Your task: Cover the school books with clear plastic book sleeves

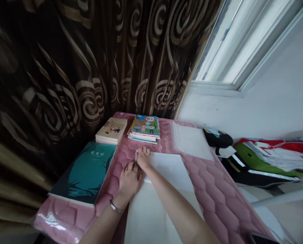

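A white sheet (170, 167) lies on the pink quilted surface, and a cream-coloured sheet or open page (151, 213) stretches below it towards me. Whether they are joined I cannot tell. At the white sheet's upper left corner, my right hand (144, 158) presses down with its fingers spread and slightly bent. My left hand (130, 179), with a silver bracelet (115, 207) on its wrist, rests palm down along the left edge, fingers apart and a little bent. My right forearm crosses over the sheets and covers part of them.
Left of my hands lies a large teal book (90, 173). Behind stand a stack of beige books (112, 130) and a pile of colourful textbooks (145, 127). Clear plastic sleeves (192, 139) lie at right, beside bags and clothes (263, 159). A dark object (261, 238) sits near the front right edge.
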`<state>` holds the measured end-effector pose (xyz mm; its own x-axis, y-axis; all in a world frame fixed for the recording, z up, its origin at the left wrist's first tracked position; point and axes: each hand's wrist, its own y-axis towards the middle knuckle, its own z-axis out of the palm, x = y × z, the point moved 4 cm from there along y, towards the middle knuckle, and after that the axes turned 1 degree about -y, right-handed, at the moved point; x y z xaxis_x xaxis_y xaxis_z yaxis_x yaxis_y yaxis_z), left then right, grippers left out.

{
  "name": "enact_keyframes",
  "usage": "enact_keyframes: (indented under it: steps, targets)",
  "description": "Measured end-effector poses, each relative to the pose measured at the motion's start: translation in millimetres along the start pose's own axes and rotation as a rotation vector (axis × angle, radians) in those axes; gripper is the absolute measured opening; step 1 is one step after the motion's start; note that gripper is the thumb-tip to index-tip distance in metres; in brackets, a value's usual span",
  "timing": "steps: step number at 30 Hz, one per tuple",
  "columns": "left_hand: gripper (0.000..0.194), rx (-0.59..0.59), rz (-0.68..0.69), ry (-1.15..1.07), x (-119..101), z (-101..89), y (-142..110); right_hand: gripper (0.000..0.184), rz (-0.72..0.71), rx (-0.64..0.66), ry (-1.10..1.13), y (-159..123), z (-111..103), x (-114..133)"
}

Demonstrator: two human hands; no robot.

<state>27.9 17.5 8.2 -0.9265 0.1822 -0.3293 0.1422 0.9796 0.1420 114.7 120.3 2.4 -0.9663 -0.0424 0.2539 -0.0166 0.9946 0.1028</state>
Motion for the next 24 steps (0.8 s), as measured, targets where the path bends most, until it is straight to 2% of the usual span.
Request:
enact_keyframes:
  steps: [3, 6, 9, 12, 15, 20, 22, 24]
  targets:
    - [0.038, -0.024, 0.007, 0.007, -0.1, -0.8, 0.2, 0.047, -0.150, 0.082, 0.014, -19.3, 2.3, -16.3]
    - [0.038, -0.046, 0.026, 0.000, -0.2, -0.9, 0.0, 0.055, -0.280, 0.188, 0.004, -41.9, 2.4, -49.8]
    - [0.037, -0.055, 0.028, 0.005, -0.3, -1.2, 0.4, 0.063, -0.215, 0.239, -0.022, -63.7, -4.1, -99.6]
    - [0.037, -0.067, 0.032, 0.025, -0.5, -1.7, 1.6, 0.066, -0.124, 0.226, -0.054, -83.7, -15.7, -147.5]
    - [0.037, -0.069, 0.054, 0.053, -0.9, -2.1, 2.2, 0.068, -0.060, 0.209, -0.087, -98.6, -24.9, -179.2]
    - [0.040, -0.069, 0.046, 0.186, -8.4, -3.6, 1.4, 0.066, -0.061, 0.152, -0.095, -105.6, -27.0, -188.6]
    - [0.043, -0.046, 0.031, 0.235, -21.7, -0.6, 1.7, 0.063, -0.064, 0.126, -0.089, -105.0, -24.8, -186.9]
    - [0.046, 0.006, 0.085, 0.235, -46.7, 8.1, 2.6, 0.060, -0.073, 0.096, -0.083, -104.3, -23.0, -185.7]
